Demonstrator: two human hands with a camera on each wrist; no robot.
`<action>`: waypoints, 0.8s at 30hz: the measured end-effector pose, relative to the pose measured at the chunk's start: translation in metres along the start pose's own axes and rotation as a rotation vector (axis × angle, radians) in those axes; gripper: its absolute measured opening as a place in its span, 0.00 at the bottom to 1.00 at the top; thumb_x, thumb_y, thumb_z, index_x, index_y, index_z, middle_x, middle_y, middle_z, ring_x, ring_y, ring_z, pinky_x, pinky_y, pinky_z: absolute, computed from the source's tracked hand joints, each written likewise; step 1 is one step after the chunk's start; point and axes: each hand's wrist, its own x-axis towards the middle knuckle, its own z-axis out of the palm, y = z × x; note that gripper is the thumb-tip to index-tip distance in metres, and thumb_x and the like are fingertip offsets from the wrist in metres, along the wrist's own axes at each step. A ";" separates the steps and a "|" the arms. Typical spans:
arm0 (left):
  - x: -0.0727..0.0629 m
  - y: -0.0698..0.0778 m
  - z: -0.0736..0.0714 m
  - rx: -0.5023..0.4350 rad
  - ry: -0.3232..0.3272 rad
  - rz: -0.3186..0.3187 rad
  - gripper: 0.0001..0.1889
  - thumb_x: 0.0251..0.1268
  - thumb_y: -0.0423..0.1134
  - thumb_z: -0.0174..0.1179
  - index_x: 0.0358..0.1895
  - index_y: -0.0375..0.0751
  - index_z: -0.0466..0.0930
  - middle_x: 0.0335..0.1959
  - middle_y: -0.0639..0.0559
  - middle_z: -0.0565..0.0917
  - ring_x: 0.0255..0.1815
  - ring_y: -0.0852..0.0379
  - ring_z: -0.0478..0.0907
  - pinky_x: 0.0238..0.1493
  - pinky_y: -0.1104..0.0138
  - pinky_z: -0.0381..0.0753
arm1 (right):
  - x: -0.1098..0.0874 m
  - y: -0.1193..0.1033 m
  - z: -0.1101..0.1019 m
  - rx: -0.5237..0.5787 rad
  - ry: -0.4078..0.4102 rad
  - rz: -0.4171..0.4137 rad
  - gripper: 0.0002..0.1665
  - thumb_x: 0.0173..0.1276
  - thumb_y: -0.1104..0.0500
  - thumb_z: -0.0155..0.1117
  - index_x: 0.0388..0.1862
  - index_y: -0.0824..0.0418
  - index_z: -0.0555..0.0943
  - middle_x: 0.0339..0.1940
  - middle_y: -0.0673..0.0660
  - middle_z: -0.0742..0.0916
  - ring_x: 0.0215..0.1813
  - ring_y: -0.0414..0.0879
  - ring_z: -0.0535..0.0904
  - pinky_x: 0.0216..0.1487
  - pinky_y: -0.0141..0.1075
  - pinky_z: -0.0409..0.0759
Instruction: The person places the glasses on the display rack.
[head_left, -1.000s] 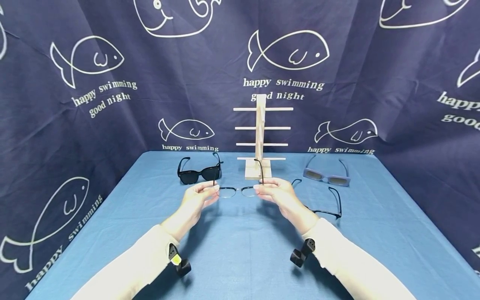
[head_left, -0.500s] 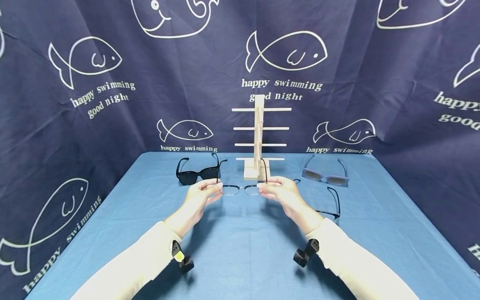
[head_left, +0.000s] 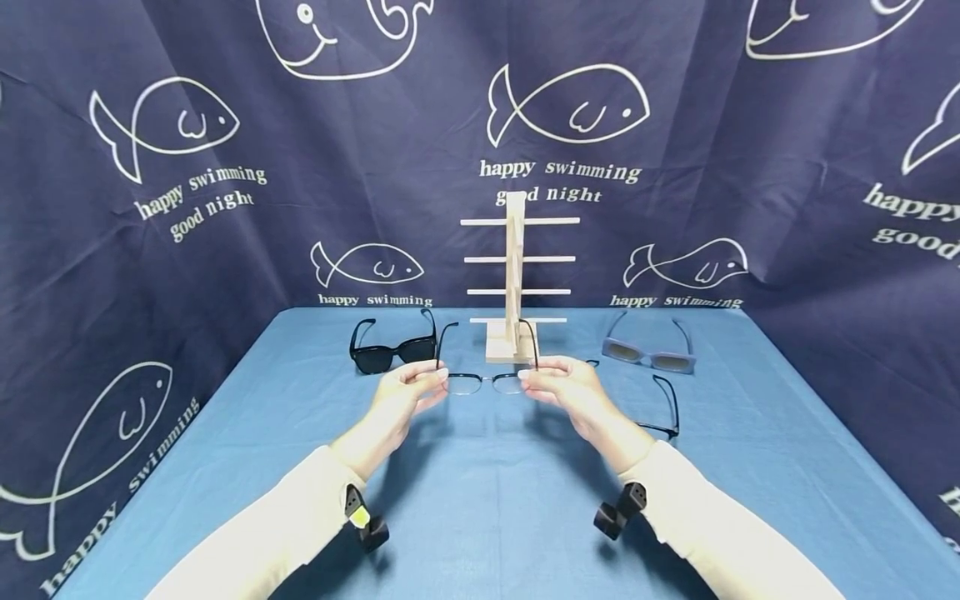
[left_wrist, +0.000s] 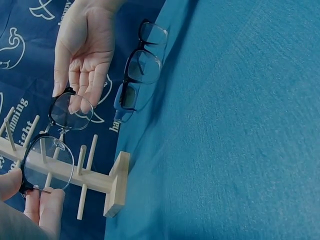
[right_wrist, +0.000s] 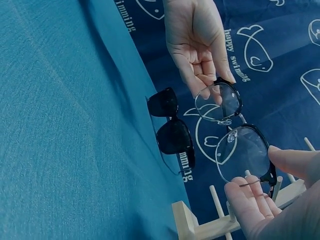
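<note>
Both hands hold up one pair of clear eyeglasses (head_left: 486,380) with a dark brow line and thin lower rims. My left hand (head_left: 401,396) pinches the left end of the frame near the hinge, thumb against fingers. At the other end, my right hand (head_left: 566,392) pinches the opposite hinge the same way. The temples are unfolded and point away toward the wooden display rack (head_left: 514,275). In the left wrist view the two round lenses (left_wrist: 48,162) overlap the rack. The right wrist view shows the eyeglasses (right_wrist: 243,152) raised off the blue cloth.
Black sunglasses (head_left: 395,354) lie open behind my left hand. Purple-framed sunglasses (head_left: 649,354) lie at the back right. Another black-framed pair of glasses (head_left: 660,429) is partly hidden by my right arm. Blue cloth (head_left: 480,517) covers the table, and a dark fish-print curtain (head_left: 420,142) hangs behind.
Both hands have shifted slightly to the right with the eyeglasses, mostly in the first half second. The right hand now covers more of the black-framed glasses. The view has drifted slightly.
</note>
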 end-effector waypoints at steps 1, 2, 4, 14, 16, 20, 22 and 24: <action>0.000 0.000 0.001 0.000 -0.005 0.000 0.20 0.62 0.27 0.63 0.57 0.28 0.76 0.35 0.50 0.87 0.36 0.60 0.84 0.55 0.59 0.85 | -0.001 -0.001 -0.001 -0.002 -0.003 -0.001 0.30 0.62 0.70 0.65 0.61 0.79 0.67 0.33 0.53 0.87 0.39 0.43 0.86 0.51 0.37 0.86; 0.000 0.001 0.001 -0.001 -0.008 -0.001 0.20 0.62 0.27 0.63 0.57 0.28 0.76 0.34 0.50 0.87 0.36 0.60 0.84 0.55 0.60 0.85 | -0.001 -0.001 -0.002 0.000 -0.005 -0.001 0.30 0.62 0.70 0.64 0.61 0.79 0.67 0.33 0.54 0.88 0.39 0.43 0.86 0.52 0.37 0.86; 0.000 0.001 0.003 -0.002 -0.010 -0.003 0.20 0.62 0.28 0.62 0.58 0.28 0.75 0.34 0.51 0.87 0.35 0.61 0.84 0.54 0.61 0.85 | -0.002 -0.003 -0.004 0.005 -0.011 0.000 0.29 0.63 0.70 0.64 0.61 0.79 0.67 0.36 0.56 0.88 0.38 0.43 0.86 0.53 0.38 0.86; 0.002 0.001 0.008 -0.023 -0.034 0.001 0.20 0.64 0.26 0.60 0.59 0.25 0.73 0.34 0.53 0.86 0.36 0.60 0.84 0.55 0.60 0.85 | -0.005 -0.006 -0.011 0.026 -0.029 0.017 0.32 0.65 0.71 0.61 0.65 0.80 0.63 0.31 0.50 0.87 0.37 0.39 0.86 0.52 0.35 0.85; 0.002 0.001 0.009 -0.029 -0.045 0.006 0.20 0.65 0.25 0.58 0.60 0.25 0.73 0.34 0.53 0.86 0.36 0.61 0.84 0.56 0.59 0.84 | -0.005 -0.006 -0.013 0.030 -0.031 0.015 0.33 0.65 0.71 0.60 0.66 0.81 0.62 0.32 0.50 0.87 0.37 0.39 0.86 0.53 0.35 0.85; 0.004 0.000 0.010 -0.031 -0.084 0.016 0.20 0.67 0.25 0.56 0.61 0.23 0.70 0.34 0.53 0.85 0.36 0.61 0.84 0.56 0.60 0.84 | -0.005 -0.006 -0.016 0.041 -0.031 0.013 0.33 0.66 0.72 0.59 0.67 0.82 0.61 0.32 0.51 0.87 0.37 0.38 0.86 0.54 0.36 0.84; 0.005 0.000 0.011 -0.024 -0.101 0.019 0.20 0.68 0.25 0.54 0.62 0.22 0.69 0.35 0.52 0.85 0.37 0.61 0.83 0.57 0.60 0.84 | -0.005 -0.006 -0.018 0.042 -0.034 0.011 0.33 0.66 0.73 0.59 0.67 0.82 0.60 0.33 0.51 0.87 0.37 0.39 0.86 0.55 0.36 0.84; 0.006 0.000 0.012 -0.016 -0.109 0.019 0.20 0.68 0.25 0.54 0.62 0.23 0.70 0.36 0.52 0.84 0.38 0.60 0.83 0.56 0.60 0.84 | -0.005 -0.007 -0.019 0.041 -0.029 0.016 0.31 0.66 0.73 0.58 0.66 0.82 0.62 0.32 0.51 0.87 0.38 0.39 0.86 0.54 0.35 0.85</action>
